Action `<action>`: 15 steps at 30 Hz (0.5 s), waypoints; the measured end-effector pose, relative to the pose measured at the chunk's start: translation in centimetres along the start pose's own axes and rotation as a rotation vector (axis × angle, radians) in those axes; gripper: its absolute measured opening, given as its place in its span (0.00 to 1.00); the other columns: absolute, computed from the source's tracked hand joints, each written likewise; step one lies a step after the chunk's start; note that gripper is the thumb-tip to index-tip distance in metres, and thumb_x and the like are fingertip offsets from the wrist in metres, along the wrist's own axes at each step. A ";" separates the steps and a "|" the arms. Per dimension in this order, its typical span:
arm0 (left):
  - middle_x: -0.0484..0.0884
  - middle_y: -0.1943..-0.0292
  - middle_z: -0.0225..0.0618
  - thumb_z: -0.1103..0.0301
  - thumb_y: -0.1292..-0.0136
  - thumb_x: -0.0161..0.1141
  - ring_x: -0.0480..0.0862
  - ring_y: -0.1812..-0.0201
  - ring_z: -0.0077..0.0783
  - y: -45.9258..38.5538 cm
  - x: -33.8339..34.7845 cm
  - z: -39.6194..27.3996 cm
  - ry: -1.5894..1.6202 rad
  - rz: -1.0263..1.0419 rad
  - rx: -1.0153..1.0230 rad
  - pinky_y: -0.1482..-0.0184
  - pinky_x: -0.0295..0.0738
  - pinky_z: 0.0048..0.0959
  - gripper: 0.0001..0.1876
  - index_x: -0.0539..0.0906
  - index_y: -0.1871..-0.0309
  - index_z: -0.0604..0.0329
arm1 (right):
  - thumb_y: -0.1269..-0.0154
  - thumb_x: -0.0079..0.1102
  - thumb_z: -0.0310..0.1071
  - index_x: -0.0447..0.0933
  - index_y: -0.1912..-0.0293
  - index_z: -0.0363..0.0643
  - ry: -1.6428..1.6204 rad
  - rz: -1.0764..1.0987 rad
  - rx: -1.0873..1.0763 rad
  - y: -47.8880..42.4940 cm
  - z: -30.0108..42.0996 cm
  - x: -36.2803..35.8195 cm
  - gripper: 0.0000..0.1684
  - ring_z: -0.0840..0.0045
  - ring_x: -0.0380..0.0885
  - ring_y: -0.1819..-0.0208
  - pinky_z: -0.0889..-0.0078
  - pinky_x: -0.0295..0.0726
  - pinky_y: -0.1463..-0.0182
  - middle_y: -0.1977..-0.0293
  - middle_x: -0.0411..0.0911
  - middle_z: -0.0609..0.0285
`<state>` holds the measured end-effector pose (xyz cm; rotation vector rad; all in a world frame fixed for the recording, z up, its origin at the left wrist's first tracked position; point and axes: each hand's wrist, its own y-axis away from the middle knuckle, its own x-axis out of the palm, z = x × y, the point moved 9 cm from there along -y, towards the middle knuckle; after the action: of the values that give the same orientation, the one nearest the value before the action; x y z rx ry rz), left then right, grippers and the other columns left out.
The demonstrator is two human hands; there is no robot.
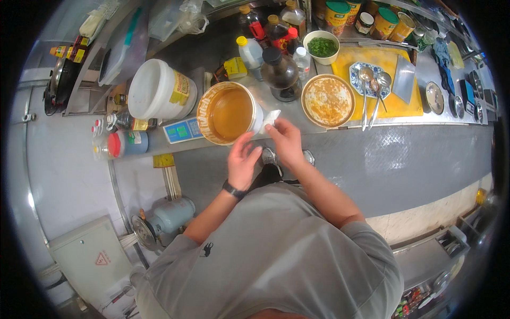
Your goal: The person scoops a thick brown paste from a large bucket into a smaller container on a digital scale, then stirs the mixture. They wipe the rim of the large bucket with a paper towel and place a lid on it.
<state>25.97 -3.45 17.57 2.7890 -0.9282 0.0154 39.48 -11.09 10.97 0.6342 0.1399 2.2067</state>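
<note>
My right hand (285,140) pinches a small white packet (271,119) between thumb and fingers, just right of a white plastic bucket (258,113). Amber-brown liquid (232,114) fills part of that bucket, which stands at the right end of a blue digital scale (182,130). My left hand (242,161) is at the bucket's near side, its fingers apart and nothing in it. Whether its fingertips touch the bucket cannot be told. A round container lid (328,100) smeared with brown paste lies on the counter to the right.
An empty white bucket (148,89) stands left. Behind are a dark glass jug (280,73), sauce bottles and a bowl of chopped greens (322,47). On the yellow cutting board (402,109) are a cleaver (404,79) and a patterned plate (356,71) with ladles.
</note>
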 end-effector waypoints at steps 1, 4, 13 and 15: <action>0.83 0.47 0.36 0.78 0.30 0.60 0.80 0.46 0.26 0.9 -1.5 0.1 -0.008 -0.048 -0.034 0.40 0.74 0.28 0.18 0.76 0.38 0.62 | 0.33 0.68 0.34 0.81 0.52 0.36 0.221 -0.005 -0.047 -1.0 1.2 -0.4 0.14 0.79 0.80 0.57 0.70 0.79 0.54 0.59 0.84 0.56; 0.84 0.54 0.36 0.66 0.27 0.61 0.83 0.53 0.29 2.1 -10.2 3.8 -0.008 -0.296 -0.211 0.49 0.77 0.26 0.16 0.76 0.41 0.61 | 0.39 0.65 0.29 0.82 0.53 0.36 0.677 -0.092 -0.413 -4.3 4.8 0.1 0.14 0.58 0.83 0.59 0.59 0.81 0.55 0.62 0.83 0.49; 0.74 0.37 0.45 0.50 0.22 0.50 0.72 0.33 0.41 -3.5 -17.1 11.8 0.671 -0.409 -0.550 0.33 0.69 0.43 0.24 0.70 0.36 0.62 | 0.47 0.58 0.21 0.80 0.62 0.36 0.905 -0.055 -0.568 -11.6 5.7 6.6 0.11 0.49 0.81 0.59 0.50 0.82 0.53 0.62 0.81 0.43; 0.75 0.38 0.43 0.50 0.21 0.47 0.72 0.34 0.41 -4.1 -17.0 12.3 0.701 -0.395 -0.555 0.32 0.68 0.43 0.24 0.70 0.36 0.62 | 0.46 0.59 0.22 0.80 0.61 0.35 0.894 -0.076 -0.563 -12.0 5.6 6.8 0.10 0.48 0.81 0.59 0.50 0.81 0.54 0.62 0.81 0.42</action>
<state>14.05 7.41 3.50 2.1402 -0.1622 0.5434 46.77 1.30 14.89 -0.6690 -0.0102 2.1556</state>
